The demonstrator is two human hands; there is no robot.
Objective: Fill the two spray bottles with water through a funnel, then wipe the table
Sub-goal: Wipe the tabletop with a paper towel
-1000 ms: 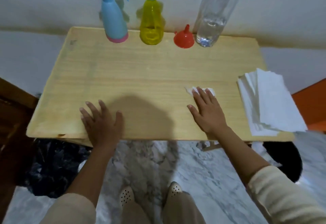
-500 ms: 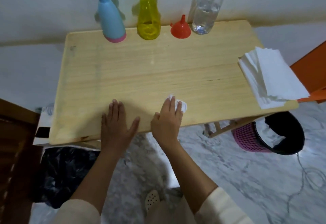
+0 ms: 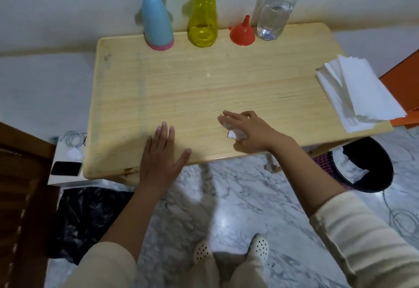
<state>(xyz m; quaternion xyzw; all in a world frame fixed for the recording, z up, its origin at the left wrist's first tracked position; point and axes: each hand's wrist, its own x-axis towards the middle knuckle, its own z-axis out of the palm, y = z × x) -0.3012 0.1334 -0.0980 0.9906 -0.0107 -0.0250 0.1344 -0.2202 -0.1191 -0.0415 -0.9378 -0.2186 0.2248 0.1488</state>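
A blue spray bottle (image 3: 157, 25) and a yellow spray bottle (image 3: 203, 21) stand at the far edge of the wooden table (image 3: 204, 88). To their right are a red funnel (image 3: 242, 32), upside down, and a clear water bottle (image 3: 275, 8) partly filled. My right hand (image 3: 247, 129) presses a small crumpled white tissue (image 3: 235, 134) flat against the table near the front edge, fingers pointing left. My left hand (image 3: 162, 155) rests flat on the front edge, fingers straight, holding nothing.
A stack of white paper towels (image 3: 356, 92) overhangs the table's right end. Under that end stands a black and pink waste basket (image 3: 365, 165). A black plastic bag (image 3: 88, 215) lies on the marble floor at the left, beside a dark wooden door (image 3: 20, 197).
My right hand has slid the tissue to the right along the front of the table, and its fingers now point left. My left hand has stayed flat at the front edge.
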